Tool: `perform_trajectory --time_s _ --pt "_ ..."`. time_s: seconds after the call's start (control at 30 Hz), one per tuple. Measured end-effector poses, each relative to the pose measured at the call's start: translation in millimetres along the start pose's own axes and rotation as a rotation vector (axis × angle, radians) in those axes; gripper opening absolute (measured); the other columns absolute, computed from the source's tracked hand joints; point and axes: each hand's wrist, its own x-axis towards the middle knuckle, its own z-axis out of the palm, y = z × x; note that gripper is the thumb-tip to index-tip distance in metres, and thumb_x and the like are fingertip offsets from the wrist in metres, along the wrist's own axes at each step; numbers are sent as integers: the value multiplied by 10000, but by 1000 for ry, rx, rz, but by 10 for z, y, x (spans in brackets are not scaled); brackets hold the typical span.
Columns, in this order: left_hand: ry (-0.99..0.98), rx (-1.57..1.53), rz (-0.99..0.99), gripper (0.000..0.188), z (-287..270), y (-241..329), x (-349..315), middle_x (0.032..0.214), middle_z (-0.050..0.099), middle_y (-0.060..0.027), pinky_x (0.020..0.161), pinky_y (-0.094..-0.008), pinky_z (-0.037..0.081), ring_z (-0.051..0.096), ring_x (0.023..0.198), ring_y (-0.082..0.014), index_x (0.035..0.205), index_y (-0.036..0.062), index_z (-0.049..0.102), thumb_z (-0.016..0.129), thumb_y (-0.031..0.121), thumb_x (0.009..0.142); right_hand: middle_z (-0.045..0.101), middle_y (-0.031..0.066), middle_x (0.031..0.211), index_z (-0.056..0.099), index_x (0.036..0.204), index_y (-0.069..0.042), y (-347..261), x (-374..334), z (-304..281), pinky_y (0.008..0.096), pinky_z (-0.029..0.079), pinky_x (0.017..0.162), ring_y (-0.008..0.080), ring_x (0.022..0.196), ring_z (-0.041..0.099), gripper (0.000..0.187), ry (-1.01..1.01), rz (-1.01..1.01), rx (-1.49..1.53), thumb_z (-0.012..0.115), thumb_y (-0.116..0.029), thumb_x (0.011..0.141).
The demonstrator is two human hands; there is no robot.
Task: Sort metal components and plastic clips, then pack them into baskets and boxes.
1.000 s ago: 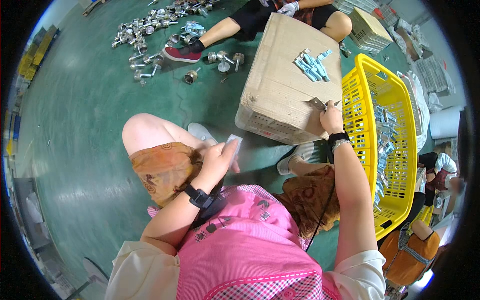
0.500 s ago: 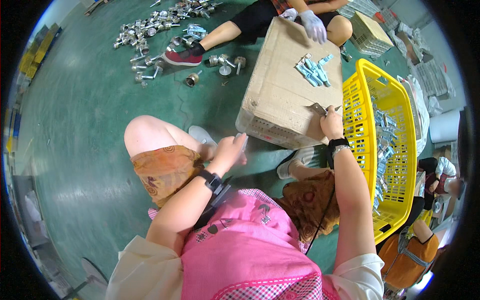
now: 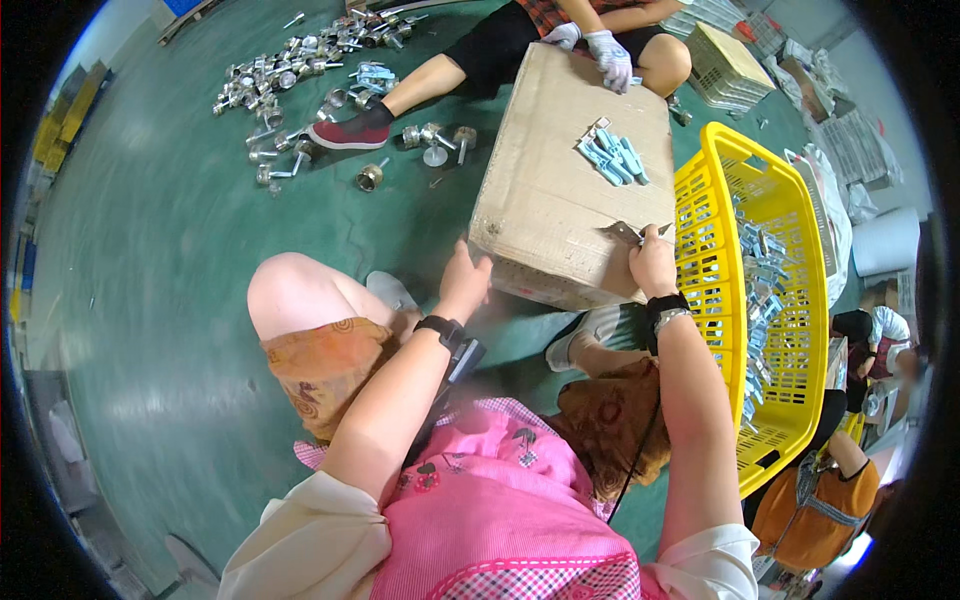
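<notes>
In front of me stands a crate topped with a cardboard sheet [image 3: 530, 170]. My left hand [image 3: 466, 283] is at its near left corner, thumb up and fingers curled; what they hold, if anything, is hidden. My right hand [image 3: 653, 266] rests at the near right edge, closed on a flat dark metal piece [image 3: 621, 233] with a pointed end. Light-blue, clip-like pieces [image 3: 613, 160] lie heaped farther up the cardboard. Across from me, a co-worker's white-gloved hand [image 3: 610, 62] is over the far edge.
A yellow plastic basket [image 3: 712, 235] with many blue and metal pieces stands close by my right arm. Metal cup-shaped parts with stems [image 3: 285, 75] are scattered on the green floor [image 3: 170, 270] at far left. The co-worker's red shoe [image 3: 350, 133] is beside them. Another crate [image 3: 728, 65] stands far right.
My left hand has moved up to the cardboard's corner; the pale thing seen in it before no longer shows. One blue piece has left the heap's upper right. The gloved hand has shifted slightly.
</notes>
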Motion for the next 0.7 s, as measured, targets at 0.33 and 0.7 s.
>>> perform_trajectory --time_s 0.33,0.7 --pt "-27 32 -92 273 82 43 116 599 576 -93 363 -310 411 503 374 -165 1093 -16 457 465 90 841 631 238 808 469 1018 2 -82 -17 -58 476 502 695 391 770 627 284 -32 74 0 544 -146 788" --pt "-106 -13 -11 244 25 -110 147 629 589 -114 367 -299 408 500 383 -159 1070 -28 429 432 69 846 631 254 810 453 1012 -1 -70 -9 -68 481 503 699 398 768 626 273 -87 44 6 537 -126 784"
